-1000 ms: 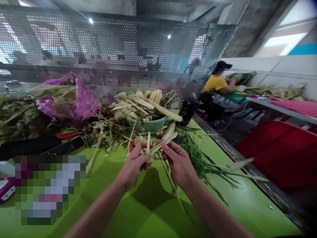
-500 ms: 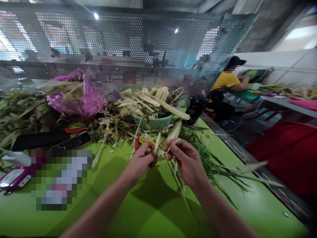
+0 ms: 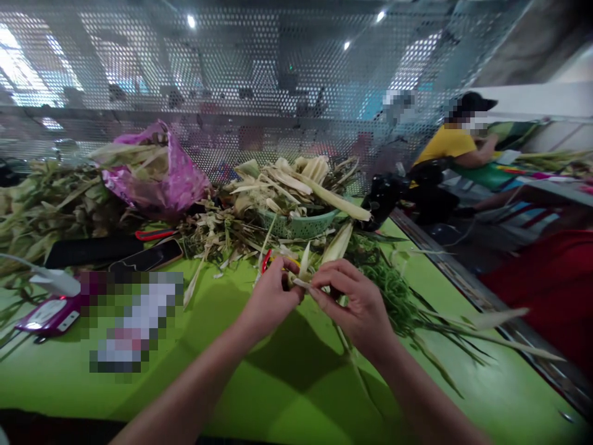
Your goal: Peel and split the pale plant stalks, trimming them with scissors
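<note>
My left hand [image 3: 271,296] and my right hand [image 3: 356,303] meet above the green table [image 3: 287,383]. Both pinch pale folded leaf strips [image 3: 303,267] between thumb and fingers. The strips stick up a little between the two hands. Just behind them stands a green basket [image 3: 301,224] heaped with pale leaf strips. Loose scraps and green stems [image 3: 393,290] lie around my right hand.
A purple plastic bag [image 3: 157,176] with leaves and a leaf pile [image 3: 41,204] lie at the back left. A phone [image 3: 148,256], a red-handled tool [image 3: 155,234] and a pink device [image 3: 49,314] lie left. A perforated metal screen [image 3: 259,93] stands behind. A person in a yellow shirt [image 3: 447,145] sits right.
My hands have drawn closer together and the long strip in my right hand has been folded down toward my left. The view has shifted slightly right.
</note>
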### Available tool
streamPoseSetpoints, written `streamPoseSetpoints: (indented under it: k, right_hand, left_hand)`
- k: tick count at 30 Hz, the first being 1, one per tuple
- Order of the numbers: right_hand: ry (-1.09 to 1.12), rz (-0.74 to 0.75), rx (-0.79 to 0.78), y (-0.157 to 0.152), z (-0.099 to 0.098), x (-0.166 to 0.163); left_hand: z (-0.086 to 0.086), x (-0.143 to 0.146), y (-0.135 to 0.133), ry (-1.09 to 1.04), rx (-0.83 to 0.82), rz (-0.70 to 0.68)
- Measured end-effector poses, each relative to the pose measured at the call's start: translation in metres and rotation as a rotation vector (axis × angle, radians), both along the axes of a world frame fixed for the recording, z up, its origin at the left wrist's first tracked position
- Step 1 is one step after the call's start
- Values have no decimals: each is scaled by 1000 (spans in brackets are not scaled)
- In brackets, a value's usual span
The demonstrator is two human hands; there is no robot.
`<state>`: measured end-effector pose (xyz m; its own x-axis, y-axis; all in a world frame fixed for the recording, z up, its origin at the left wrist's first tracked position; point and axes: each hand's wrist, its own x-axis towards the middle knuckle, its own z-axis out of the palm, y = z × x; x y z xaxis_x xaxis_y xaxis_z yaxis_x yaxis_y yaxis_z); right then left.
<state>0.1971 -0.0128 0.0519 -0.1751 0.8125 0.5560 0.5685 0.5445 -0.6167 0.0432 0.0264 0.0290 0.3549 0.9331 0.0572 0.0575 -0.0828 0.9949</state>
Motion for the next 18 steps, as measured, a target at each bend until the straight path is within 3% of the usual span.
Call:
streamPoseSetpoints:
  k: [9, 18]
  right_hand:
    - [-109, -16, 10, 0, -2, -2]
    - [-219, -96, 18, -4, -3, -9]
  left_hand:
    - [-5, -3, 0, 173, 184, 75]
    - [-3, -6, -8, 309, 335, 39]
